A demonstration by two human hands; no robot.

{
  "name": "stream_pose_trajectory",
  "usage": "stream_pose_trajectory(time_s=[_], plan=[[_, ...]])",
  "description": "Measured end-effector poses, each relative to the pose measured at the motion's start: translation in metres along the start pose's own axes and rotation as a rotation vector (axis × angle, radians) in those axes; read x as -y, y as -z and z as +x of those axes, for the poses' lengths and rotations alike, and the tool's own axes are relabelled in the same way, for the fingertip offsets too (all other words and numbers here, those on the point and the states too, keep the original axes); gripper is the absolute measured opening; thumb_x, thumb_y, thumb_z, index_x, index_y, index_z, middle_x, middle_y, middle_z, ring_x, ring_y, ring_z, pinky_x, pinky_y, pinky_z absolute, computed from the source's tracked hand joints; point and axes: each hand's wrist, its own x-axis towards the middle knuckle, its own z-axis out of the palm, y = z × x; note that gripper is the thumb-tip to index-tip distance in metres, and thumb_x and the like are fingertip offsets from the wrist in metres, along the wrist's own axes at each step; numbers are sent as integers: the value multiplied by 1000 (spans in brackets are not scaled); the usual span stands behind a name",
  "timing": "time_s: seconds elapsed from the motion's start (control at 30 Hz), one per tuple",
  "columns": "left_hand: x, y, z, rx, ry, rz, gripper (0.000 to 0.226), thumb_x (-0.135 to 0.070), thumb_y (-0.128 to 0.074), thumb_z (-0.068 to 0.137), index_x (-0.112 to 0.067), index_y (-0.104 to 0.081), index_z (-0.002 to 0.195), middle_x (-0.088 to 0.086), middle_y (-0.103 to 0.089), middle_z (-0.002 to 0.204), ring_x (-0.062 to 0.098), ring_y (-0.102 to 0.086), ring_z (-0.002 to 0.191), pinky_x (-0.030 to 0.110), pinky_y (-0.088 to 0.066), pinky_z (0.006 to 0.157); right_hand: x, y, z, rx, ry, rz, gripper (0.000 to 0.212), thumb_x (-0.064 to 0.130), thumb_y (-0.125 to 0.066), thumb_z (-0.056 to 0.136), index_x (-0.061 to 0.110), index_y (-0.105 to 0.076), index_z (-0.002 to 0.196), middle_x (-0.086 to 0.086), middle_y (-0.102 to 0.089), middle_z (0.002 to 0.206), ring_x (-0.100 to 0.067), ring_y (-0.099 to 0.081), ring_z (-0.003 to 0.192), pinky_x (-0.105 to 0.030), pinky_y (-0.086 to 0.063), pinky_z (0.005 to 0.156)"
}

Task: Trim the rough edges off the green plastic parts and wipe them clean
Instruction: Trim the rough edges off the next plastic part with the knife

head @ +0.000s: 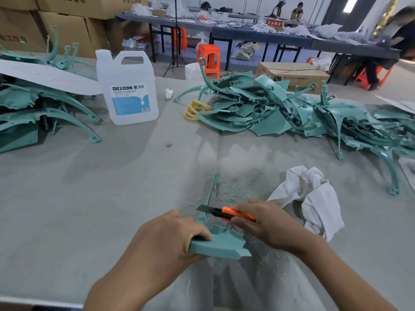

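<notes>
My left hand (170,236) grips the wide end of a green plastic part (221,244) near the table's front edge. Its thin arm runs away from me over the table. My right hand (265,223) holds an orange utility knife (233,214) with its dark blade out, the blade tip next to the part's arm. A crumpled white cloth (314,198) lies just right of my right hand. Green shavings (238,187) are scattered on the table beyond the knife.
A big heap of green parts (292,115) fills the right back of the grey table (89,198), another pile (33,108) the left back. A white DEXCON jug (129,90) stands between them. Yellow rings (194,110) lie by the heap. People work at far tables.
</notes>
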Motion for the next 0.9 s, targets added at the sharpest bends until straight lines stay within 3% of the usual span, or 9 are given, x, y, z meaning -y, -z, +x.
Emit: stream_pose_trajectory(time_s=[0.2, 0.27, 0.4, 0.57, 0.67, 0.9], plan=[[-1, -2, -2, 7, 11, 4, 31, -60, -62, 88, -50, -59, 117, -25, -64, 104, 0, -46, 98, 20, -44, 78, -14, 2, 24, -115, -182, -120, 31, 52, -45, 103, 37, -61, 124, 5, -57, 93, -18, -57, 83, -37, -51, 75], [0, -1, -2, 7, 17, 2, 31, -60, -62, 87, -51, -59, 116, -26, -64, 103, 0, -45, 98, 19, -44, 79, -19, 4, 30, -191, -241, -184, 32, 53, -43, 104, 36, -59, 125, 5, -54, 91, -19, -54, 78, -35, -47, 68], [1, -1, -4, 1, 17, -8, 31, -59, -63, 86, -51, -60, 117, -28, -64, 106, 0, -45, 97, 18, -44, 79, -8, -1, 32, -289, -245, -299, 32, 53, -41, 104, 36, -57, 126, 7, -49, 89, -19, -54, 74, -34, -45, 64], [2, -1, -4, 22, 13, 2, 31, -59, -63, 86, -51, -60, 116, -29, -64, 106, -1, -44, 94, 10, -36, 70, -2, -2, 15, -106, -108, -128, 26, 57, -46, 101, 40, -60, 115, 10, -55, 88, -14, -57, 80, -32, -45, 66], [3, -3, -3, 26, 7, 26, 31, -59, -62, 87, -52, -59, 117, -30, -62, 110, -2, -42, 95, 8, -34, 70, -2, 1, 2, 15, 11, 37, 28, 58, -48, 101, 44, -62, 121, 11, -62, 92, -8, -58, 80, -31, -49, 74], [2, -4, -2, 19, 4, 17, 34, -61, -61, 85, -52, -59, 118, -30, -62, 112, -2, -42, 96, 7, -33, 71, -1, 8, -2, 79, 74, 75, 30, 60, -49, 100, 39, -64, 116, 11, -62, 89, -7, -56, 79, -36, -49, 75]])
